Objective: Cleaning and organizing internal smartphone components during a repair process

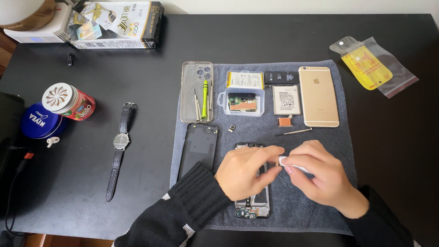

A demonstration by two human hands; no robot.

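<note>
The small white wipe was pinched between your right hand and left hand, over the opened black phone chassis on the grey towel. Rubbing hard risked snagging exposed board parts; the loose thin screwdriver nearby could have rolled.

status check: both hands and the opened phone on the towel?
Left hand resting on opened black phone chassis. Right hand pinching small white wipe, grip shut. Thin metal screwdriver lies just beyond, on grey towel; nothing blocking.
</note>
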